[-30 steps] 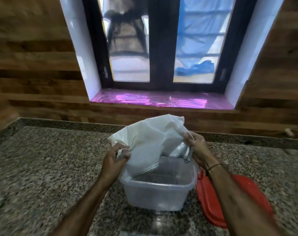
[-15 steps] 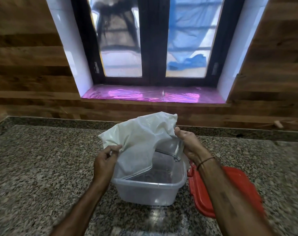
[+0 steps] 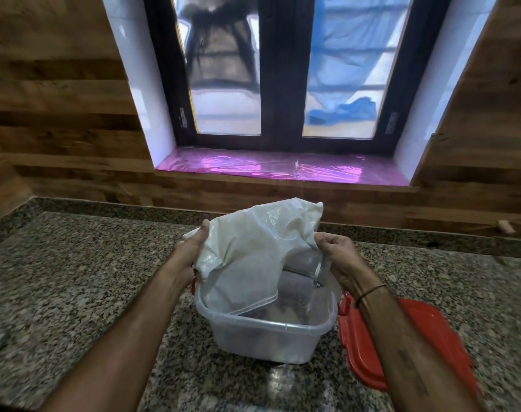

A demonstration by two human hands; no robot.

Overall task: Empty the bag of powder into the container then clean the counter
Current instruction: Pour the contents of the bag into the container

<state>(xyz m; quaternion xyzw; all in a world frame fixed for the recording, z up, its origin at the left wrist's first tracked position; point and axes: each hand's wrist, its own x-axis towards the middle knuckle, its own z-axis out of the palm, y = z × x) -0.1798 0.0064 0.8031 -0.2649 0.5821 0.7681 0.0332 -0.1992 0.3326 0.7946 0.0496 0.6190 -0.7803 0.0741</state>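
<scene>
Zip bag [image 3: 253,248] is upended over the clear container [image 3: 268,337], mouth dipped inside the rim so powder lands there, not on the granite counter [image 3: 75,278]. Left hand [image 3: 190,251] grips the bag's left edge. Right hand [image 3: 339,260] pinches the zip corner, holding the mouth open. Forearms angle inward. Red lid [image 3: 401,346] sits just right of the container. Can't tell if powder is flowing, too blurred.

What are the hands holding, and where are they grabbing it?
Both hold the white bag: the left hand grips its left side, and the right hand pinches its right edge near the opening.
</scene>
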